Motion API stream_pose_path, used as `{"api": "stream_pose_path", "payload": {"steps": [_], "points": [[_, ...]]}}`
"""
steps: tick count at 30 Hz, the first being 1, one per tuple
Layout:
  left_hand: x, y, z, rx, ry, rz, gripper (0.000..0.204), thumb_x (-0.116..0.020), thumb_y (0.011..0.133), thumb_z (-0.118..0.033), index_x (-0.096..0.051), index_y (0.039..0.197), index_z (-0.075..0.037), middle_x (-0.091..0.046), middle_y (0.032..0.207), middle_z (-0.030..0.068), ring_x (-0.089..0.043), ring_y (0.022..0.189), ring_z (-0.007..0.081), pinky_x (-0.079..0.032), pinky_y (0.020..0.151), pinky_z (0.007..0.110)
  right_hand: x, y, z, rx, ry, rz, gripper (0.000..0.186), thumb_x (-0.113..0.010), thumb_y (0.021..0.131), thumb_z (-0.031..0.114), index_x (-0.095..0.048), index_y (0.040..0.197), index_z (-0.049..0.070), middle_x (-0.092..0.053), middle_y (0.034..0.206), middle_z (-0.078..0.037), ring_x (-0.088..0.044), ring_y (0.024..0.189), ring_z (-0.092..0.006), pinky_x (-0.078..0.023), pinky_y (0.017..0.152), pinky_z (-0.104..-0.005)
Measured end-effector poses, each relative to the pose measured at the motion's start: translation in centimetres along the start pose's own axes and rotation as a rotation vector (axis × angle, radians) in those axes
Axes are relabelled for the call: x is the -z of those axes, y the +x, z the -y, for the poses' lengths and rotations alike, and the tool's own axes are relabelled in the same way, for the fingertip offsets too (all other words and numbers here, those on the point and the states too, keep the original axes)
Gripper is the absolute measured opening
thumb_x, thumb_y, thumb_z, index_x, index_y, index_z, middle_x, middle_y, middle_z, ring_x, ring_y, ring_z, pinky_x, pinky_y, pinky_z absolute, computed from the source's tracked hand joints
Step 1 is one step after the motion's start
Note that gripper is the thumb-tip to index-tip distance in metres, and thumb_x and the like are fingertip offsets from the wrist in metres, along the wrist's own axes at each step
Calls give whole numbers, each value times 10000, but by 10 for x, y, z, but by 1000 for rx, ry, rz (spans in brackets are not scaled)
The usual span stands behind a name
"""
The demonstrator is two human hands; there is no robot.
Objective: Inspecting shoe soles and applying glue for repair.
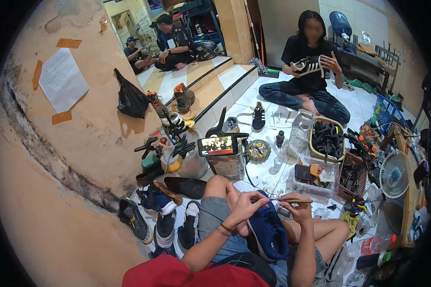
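A dark blue shoe [269, 232] rests across my lap, its toe pointing away from me and its opening toward me. My right hand [298, 211] is closed around an awl with a brown wooden handle [301, 201], held level above the shoe's right side. The awl's thin tip points left, toward my left hand. My left hand [246, 208] is over the shoe's toe end with its fingertips pinched together near that tip. Whatever is between those fingertips is too small to make out.
Several shoes [163, 229] stand at my left. A phone [219, 146] leans on a clear box ahead. Bins of clips [353, 174], a clear tool tray [316, 189], a fan [395, 174] and bottles [371, 245] line the right. Across from me, a seated person [313, 62] holds a striped shoe.
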State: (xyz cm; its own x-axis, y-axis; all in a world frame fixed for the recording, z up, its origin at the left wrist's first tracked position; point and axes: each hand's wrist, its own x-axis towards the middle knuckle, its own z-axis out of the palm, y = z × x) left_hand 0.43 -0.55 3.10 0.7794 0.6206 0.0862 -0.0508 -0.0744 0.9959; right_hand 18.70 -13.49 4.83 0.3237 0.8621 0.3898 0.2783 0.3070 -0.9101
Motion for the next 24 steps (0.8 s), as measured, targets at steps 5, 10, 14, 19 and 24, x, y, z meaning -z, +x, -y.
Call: {"api": "stream_pose_path", "payload": {"steps": [5, 10, 14, 19, 24], "points": [[-1, -11, -22, -14, 68, -55, 188, -673, 920, -153, -686, 950, 32, -697, 801, 54, -640, 731, 84, -501, 649, 206, -4, -3, 3, -34, 59, 11, 131, -755, 796, 55, -733, 907, -11, -720, 864, -99, -677, 785, -161, -534, 687, -271], [0, -26, -23, 11, 17, -93, 190, -700, 899, -169, -695, 884, 20, -681, 768, 47, -623, 700, 82, -497, 645, 213, -4, -9, 9, -117, 133, 54, 136, -752, 798, 62, -732, 908, -15, -722, 870, -92, -676, 760, -152, -535, 673, -266], [4, -21, 7, -3, -11, -162, 238, -686, 913, -192, -649, 798, 13, -651, 686, 40, -612, 616, 84, -485, 561, 207, 3, -18, -8, -74, 112, -6, 144, -733, 828, 71, -713, 917, -40, -719, 858, -106, -673, 741, -156, -538, 655, -275], [20, -18, -2, -3, -72, -415, 282, -520, 969, -122, -596, 724, -5, -614, 661, 56, -577, 609, 128, -478, 575, 254, 57, -15, -41, -45, 140, -340, 110, -675, 888, 77, -675, 907, -32, -676, 760, -88, -656, 686, -164, -545, 600, -314], [53, -22, 19, -7, -134, -422, 406, -469, 1035, -281, -573, 733, -30, -472, 583, 10, -474, 564, 101, -398, 559, 264, 61, -6, -48, -128, 244, -470, 206, -640, 936, 180, -666, 992, -16, -672, 777, -85, -638, 635, -136, -546, 548, -281]]}}
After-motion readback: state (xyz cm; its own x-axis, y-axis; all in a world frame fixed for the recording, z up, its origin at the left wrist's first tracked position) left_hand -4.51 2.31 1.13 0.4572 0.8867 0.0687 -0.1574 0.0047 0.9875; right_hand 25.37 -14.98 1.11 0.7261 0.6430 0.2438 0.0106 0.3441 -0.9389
